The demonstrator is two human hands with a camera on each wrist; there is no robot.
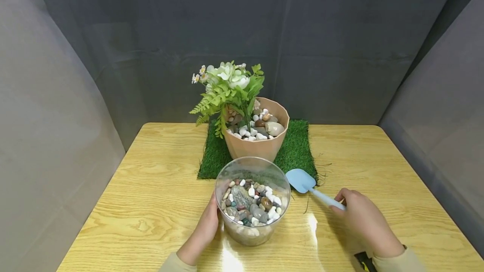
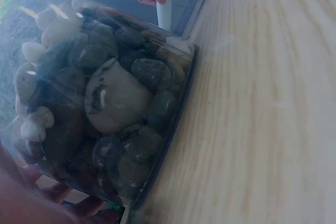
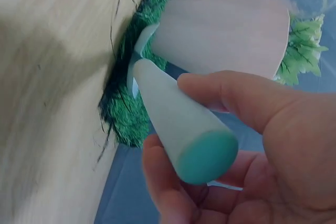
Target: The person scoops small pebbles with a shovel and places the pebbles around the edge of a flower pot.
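A clear plastic container (image 1: 251, 233) full of mixed pebbles stands at the front middle of the table. Against its left side my left hand (image 1: 207, 221) holds the wall, with fingers (image 2: 55, 195) curving round it in the left wrist view. My right hand (image 1: 363, 217) pinches the handle of a light blue toy shovel (image 1: 300, 180) between thumb and fingers. The shovel's blade lies over the front right edge of the green turf mat. In the right wrist view the handle's rounded teal end (image 3: 209, 157) faces the camera.
Behind the container, a peach flower pot (image 1: 253, 150) with pebbles and artificial flowers (image 1: 230, 81) stands on the artificial turf mat (image 1: 298, 142). Loose dark turf strands lie right of the mat. Grey cloth (image 1: 321, 45) surrounds the wooden table (image 1: 151, 205) at back and sides.
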